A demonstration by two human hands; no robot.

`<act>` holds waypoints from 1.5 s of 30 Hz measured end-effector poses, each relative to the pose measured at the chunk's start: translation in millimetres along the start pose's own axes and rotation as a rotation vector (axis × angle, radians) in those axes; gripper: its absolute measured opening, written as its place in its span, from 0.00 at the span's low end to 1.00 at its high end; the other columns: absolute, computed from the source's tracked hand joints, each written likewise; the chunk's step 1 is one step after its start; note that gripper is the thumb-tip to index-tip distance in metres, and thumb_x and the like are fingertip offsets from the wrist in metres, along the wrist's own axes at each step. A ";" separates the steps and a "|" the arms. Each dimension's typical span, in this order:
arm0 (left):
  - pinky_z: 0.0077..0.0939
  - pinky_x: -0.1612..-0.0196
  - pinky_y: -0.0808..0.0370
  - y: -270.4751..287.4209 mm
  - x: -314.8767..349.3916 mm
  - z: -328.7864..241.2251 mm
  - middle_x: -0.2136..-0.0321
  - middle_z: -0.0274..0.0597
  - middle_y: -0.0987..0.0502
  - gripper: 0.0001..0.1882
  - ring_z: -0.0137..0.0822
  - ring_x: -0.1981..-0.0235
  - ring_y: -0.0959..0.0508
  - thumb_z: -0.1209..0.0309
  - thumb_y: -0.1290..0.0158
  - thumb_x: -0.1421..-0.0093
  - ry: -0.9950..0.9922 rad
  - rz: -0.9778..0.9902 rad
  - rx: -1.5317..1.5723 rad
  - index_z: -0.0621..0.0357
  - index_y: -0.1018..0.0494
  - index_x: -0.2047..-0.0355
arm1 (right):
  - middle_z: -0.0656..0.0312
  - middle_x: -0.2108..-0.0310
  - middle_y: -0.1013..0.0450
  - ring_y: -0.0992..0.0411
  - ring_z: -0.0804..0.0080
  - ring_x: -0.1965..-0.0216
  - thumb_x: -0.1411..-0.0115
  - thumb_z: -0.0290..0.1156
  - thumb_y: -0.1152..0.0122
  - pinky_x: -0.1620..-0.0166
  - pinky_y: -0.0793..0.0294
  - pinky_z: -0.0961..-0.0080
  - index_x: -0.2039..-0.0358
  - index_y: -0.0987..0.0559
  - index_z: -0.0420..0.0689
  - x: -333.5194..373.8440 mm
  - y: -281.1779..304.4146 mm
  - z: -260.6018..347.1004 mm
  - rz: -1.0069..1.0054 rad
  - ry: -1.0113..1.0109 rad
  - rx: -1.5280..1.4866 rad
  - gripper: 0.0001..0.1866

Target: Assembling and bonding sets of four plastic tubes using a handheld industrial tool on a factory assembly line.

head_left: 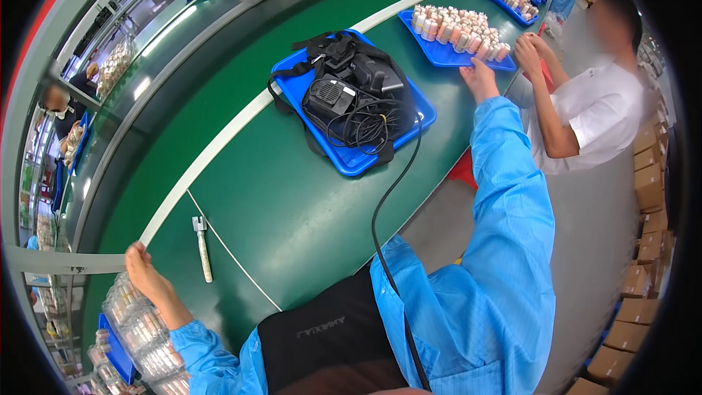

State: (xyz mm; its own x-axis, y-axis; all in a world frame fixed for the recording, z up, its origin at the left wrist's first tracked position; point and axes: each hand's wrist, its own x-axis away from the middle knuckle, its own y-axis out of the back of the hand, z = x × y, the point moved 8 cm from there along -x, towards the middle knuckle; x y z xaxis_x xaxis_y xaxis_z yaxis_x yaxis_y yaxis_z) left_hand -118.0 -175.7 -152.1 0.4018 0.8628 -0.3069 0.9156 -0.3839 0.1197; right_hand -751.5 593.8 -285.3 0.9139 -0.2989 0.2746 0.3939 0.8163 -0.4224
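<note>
Green, smooth work surface [292, 212] bore, at its upper right, a shallow rectangular blue plastic tray [442, 57] crowded with small pink-and-white cylinders [461, 25]. Judged: tray stiff, slick, moderately heavy so loaded; cylinders light singly, loose, apt to topple if tilted. Best hold: opposite rims, kept level. Right hand [480, 82]: fingers close together at the tray's near edge; whether clamped on it, could not tell.

Surroundings: white-shirted co-worker [596, 113] at right, hands [532, 51] just beside the tray's right end, an obstruction there. Second blue plastic tray [349, 165], heaped with black fabric-and-plastic equipment [340, 95], limited room leftward. Clear plastic packs [146, 336], stacked lower left, looked thin and crushable. Left hand [151, 279]: just above the stack, fingers narrow; grip could not be told. Thin black cable [374, 230] ran from the equipment over the near edge. Smallest: pale-handled tool [205, 256] with grey forked head, lying alone.
</note>
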 end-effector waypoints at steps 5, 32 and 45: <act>0.23 0.53 0.32 -168.3 0.3 -152.8 0.59 0.39 0.21 0.12 0.28 0.58 0.26 0.67 0.51 0.31 -0.217 0.477 0.125 0.64 0.23 0.57 | 0.52 0.71 0.30 0.21 0.55 0.70 0.36 0.30 0.42 0.69 0.14 0.68 0.60 0.31 0.32 27.7 -6.2 -5.4 0.062 -0.138 -0.027 0.14; 0.50 0.38 0.31 -683.1 158.0 -144.5 0.40 0.68 0.39 0.35 0.58 0.40 0.33 0.67 0.40 0.39 0.560 1.156 0.180 0.78 0.41 0.40 | 0.59 0.71 0.25 0.22 0.66 0.69 0.37 0.29 0.45 0.65 0.15 0.66 0.64 0.26 0.41 88.6 -47.3 21.3 0.387 0.010 -0.061 0.06; 0.52 0.53 0.20 -566.7 77.9 -161.9 0.56 0.55 0.23 0.18 0.49 0.56 0.20 0.84 0.51 0.42 0.519 0.975 0.805 0.69 0.30 0.50 | 0.56 0.68 0.22 0.21 0.67 0.68 0.35 0.32 0.42 0.64 0.15 0.68 0.63 0.24 0.37 247.4 -184.6 46.8 0.723 0.028 0.019 0.10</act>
State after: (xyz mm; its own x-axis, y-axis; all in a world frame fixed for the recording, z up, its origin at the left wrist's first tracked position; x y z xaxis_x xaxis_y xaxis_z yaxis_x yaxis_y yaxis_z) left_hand -603.2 162.3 -91.0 0.9960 0.0888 -0.0070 0.0703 -0.8317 -0.5507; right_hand -602.6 392.3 -99.0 0.9474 0.3070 -0.0905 -0.3120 0.8227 -0.4752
